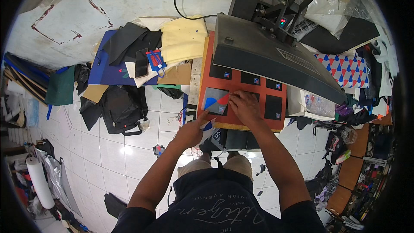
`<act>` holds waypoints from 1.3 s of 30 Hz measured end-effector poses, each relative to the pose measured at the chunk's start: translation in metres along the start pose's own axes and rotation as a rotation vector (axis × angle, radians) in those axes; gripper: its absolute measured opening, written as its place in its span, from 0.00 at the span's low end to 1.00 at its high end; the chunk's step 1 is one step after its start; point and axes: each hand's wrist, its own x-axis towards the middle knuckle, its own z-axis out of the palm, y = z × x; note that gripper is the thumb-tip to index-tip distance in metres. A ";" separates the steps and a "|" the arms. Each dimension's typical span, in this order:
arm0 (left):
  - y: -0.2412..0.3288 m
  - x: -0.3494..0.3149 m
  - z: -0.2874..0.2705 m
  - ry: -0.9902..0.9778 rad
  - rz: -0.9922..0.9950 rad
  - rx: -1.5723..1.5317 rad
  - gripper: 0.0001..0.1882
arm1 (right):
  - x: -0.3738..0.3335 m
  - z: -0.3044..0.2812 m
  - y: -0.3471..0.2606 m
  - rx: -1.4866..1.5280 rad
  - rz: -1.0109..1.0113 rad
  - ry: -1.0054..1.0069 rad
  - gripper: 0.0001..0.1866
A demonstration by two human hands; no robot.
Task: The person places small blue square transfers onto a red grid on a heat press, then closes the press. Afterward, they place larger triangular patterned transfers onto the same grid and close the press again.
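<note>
My right hand [245,107] pinches the red corner of a thin grey sheet [214,100] with red and blue drop shapes. The sheet lies over a black rectangle at the left of the heat press's orange pad [254,89]. At the sheet's lower left corner is my left hand [189,133], its fingers closed. White pieces with blue and red [208,126] hang beside its palm and seem held in it. Several black rectangles [273,107], each with a small blue and red mark, lie on the pad. My right hand partly covers one of them.
The heat press's raised dark upper plate [276,64] overhangs the pad's far right. To the left, a phone [141,63], black cloth [129,43] and yellow cloth [184,39] lie on a side surface. A patterned sheet roll [345,70] lies right. A black backpack [123,110] rests on the floor.
</note>
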 end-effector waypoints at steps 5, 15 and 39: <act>0.005 -0.003 -0.004 -0.007 -0.015 0.012 0.43 | -0.002 -0.001 -0.001 -0.020 0.016 -0.037 0.12; 0.001 -0.003 -0.001 -0.041 -0.010 0.052 0.45 | -0.003 -0.002 -0.004 -0.035 0.052 -0.060 0.13; 0.002 -0.032 -0.004 0.005 -0.020 -0.168 0.37 | -0.005 -0.029 -0.004 0.095 0.162 0.121 0.13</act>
